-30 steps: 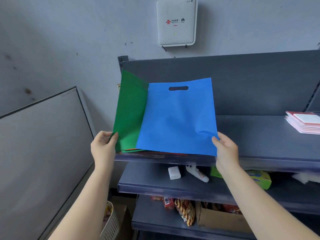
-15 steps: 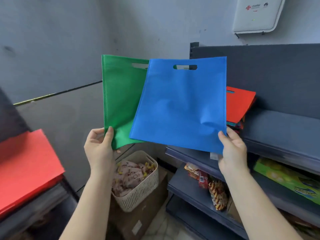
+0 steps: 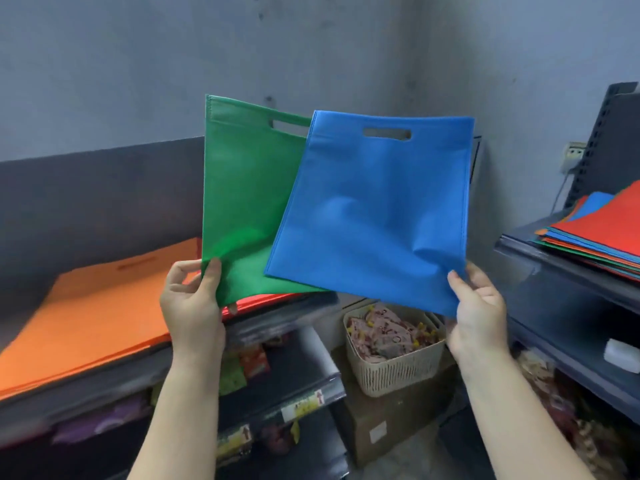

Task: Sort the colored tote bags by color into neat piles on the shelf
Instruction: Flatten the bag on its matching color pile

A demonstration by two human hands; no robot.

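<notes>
Head view. Left hand pinches the lower corner of an upright green tote bag; right hand pinches the lower right corner of a blue tote bag, which overlaps the green one. Both hang in air between two shelves. Orange pile lies on the left shelf; mixed stack at the right shelf's front edge. A basket stands on a carton below.

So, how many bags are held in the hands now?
2: the flat green fabric tote bag in the left hand, and the flat blue fabric tote bag in the right hand.
</notes>
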